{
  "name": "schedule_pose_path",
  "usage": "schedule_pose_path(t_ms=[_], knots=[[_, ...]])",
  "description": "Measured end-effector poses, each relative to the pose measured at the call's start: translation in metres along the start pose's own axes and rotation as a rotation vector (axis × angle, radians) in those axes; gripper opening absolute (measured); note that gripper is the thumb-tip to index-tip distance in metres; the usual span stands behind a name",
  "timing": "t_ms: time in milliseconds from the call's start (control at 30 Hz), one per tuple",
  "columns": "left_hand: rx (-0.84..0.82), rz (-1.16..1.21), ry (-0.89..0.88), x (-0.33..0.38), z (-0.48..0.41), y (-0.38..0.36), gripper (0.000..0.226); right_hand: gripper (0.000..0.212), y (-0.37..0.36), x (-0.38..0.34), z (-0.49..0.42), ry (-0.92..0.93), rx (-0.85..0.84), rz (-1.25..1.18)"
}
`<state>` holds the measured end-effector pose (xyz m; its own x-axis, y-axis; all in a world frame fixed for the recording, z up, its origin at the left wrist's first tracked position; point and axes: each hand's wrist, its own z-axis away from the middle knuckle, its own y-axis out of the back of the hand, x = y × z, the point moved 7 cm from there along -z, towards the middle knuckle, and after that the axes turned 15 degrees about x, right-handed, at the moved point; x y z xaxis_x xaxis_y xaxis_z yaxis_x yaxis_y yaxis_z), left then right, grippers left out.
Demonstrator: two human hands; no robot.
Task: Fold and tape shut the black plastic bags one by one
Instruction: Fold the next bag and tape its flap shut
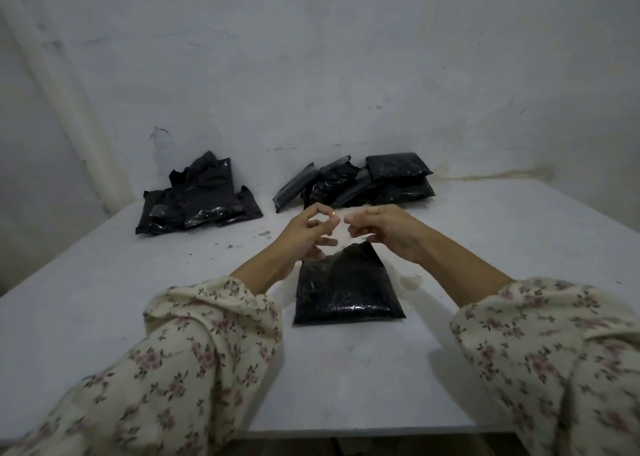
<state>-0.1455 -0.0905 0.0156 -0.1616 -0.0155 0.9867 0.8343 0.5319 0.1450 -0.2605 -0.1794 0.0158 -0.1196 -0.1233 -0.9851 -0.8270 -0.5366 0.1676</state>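
Observation:
A filled black plastic bag (346, 293) lies flat on the white table (131, 282) in front of me, its narrow upper end pointing away. Both hands hover just above that end. My left hand (308, 228) has thumb and forefinger curled into a ring, with a small pale glossy bit at the fingertip. My right hand (384, 228) is curled, its fingertips pinched together close to the left fingertips. A thin strip of clear tape (338, 239) seems to run between the two hands; it is faint and hard to make out. Neither hand touches the bag.
A pile of black bags (197, 199) lies at the back left of the table and another pile (363, 182) at the back middle, against the white wall. Dark crumbs dot the table between the left pile and my hands. The table's front edge runs below my sleeves.

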Motion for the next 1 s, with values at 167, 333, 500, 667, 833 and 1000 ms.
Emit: schedule_pose_path(t_ms=[167, 333, 500, 667, 833, 1000], knots=[[0.023, -0.011, 0.026, -0.004, -0.002, 0.005, 0.009, 0.006, 0.003, 0.0, -0.004, -0.04, 0.024, -0.053], [0.037, 0.04, 0.058, -0.007, -0.004, 0.004, 0.007, 0.007, 0.0, 0.002, -0.006, -0.065, 0.096, -0.176], [0.028, 0.024, 0.066, -0.008, -0.006, 0.007, 0.007, 0.014, -0.006, -0.007, -0.002, 0.01, 0.108, -0.162], [-0.049, 0.012, 0.155, -0.016, -0.002, 0.007, 0.024, 0.018, 0.002, -0.017, -0.005, 0.063, 0.278, -0.195], [0.055, 0.038, 0.251, -0.026, -0.008, 0.02, 0.032, 0.016, -0.008, -0.004, -0.001, -0.012, 0.295, -0.31], [0.319, 0.021, 0.266, -0.05, -0.023, 0.035, 0.04, 0.018, -0.012, 0.012, -0.004, -0.201, 0.347, -0.59]])
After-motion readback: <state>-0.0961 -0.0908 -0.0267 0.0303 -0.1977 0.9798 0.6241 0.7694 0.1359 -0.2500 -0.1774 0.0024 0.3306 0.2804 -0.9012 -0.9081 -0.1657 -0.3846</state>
